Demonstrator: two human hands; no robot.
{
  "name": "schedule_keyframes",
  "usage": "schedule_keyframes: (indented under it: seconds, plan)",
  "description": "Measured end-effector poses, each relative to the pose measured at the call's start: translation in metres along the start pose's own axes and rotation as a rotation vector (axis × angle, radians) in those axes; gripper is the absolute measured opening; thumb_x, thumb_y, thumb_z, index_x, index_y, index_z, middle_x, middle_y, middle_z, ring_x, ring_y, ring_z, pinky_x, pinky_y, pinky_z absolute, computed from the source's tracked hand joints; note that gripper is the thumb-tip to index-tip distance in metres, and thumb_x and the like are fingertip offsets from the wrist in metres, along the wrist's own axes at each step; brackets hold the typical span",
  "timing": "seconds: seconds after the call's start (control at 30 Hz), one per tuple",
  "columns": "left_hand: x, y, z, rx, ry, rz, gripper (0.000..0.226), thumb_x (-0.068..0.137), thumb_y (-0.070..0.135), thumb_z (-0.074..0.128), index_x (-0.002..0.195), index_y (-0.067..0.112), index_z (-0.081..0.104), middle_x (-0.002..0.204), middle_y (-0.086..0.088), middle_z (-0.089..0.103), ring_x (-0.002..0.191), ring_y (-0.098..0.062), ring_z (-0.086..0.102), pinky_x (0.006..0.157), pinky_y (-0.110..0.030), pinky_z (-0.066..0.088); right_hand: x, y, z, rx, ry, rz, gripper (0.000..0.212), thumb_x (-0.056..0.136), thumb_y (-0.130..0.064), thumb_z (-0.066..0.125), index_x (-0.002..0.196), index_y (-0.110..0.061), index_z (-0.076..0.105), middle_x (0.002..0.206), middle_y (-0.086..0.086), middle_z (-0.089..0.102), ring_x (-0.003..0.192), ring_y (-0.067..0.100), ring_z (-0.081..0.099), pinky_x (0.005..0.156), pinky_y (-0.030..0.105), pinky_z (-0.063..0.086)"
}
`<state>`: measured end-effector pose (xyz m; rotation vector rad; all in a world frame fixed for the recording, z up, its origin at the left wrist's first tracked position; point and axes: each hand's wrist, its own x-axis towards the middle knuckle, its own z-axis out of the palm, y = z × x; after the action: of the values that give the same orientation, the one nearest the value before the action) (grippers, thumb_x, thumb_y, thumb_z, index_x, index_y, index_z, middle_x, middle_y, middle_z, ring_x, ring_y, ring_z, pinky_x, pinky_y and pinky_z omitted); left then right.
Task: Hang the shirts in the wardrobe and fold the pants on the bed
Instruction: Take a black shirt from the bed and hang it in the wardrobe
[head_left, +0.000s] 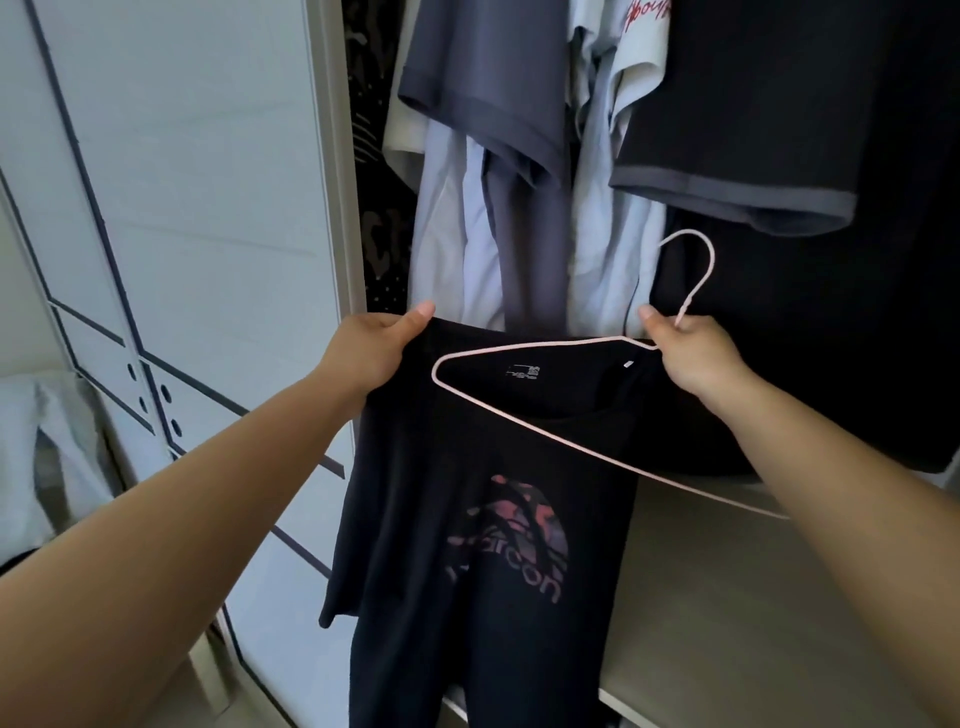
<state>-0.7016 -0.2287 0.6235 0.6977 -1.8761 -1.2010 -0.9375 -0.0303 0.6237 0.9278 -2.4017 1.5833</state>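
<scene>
In front of the open wardrobe (332, 156), the black shirt (467, 519) hangs with its long axis vertical, print toward the person. The left hand (379, 348) clamps the fabric at the shirt's left shoulder. The wire hanger (545, 345) lies across the collar, long axis running far-left to near-right, hook pointing up toward the hung garments (483, 93); the right hand (696, 358) pinches it below the hook, right of the collar.

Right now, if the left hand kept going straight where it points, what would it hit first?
Probably the pale blue shirt hanging beyond the left hand, which holds the black printed T-shirt; depth is unclear.
</scene>
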Motion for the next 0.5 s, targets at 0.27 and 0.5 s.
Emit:
schedule_keyframes:
  seconds: [0.27,0.5]
  plan:
    - [0.0007,-0.0033,0.0066,0.181,0.055,0.106,0.046,0.083,0.055,0.061,0.061,0.015,0.069,0.052,0.006,0.061,0.049,-0.005,0.059,0.051,-0.016,0.045,0.0043,0.0004,-0.0012,-0.030,0.024,-0.093,0.056,0.093,-0.045,0.048,0.069,0.004,0.057,0.061,0.007,0.051,0.061,0.019,0.048,0.055,0.028,0.035]
    - [-0.0074,-0.0053,0.0082,0.435,0.130,0.274,0.060,0.086,0.051,0.059,0.043,0.017,0.036,0.038,0.007,0.034,0.039,-0.007,0.036,0.047,-0.024,0.030,0.0025,0.0017,0.0000,-0.098,0.058,-0.124,0.050,0.094,-0.049,0.044,0.058,-0.016,0.057,0.069,0.009,0.060,0.080,0.031,0.060,0.072,0.031,0.042]
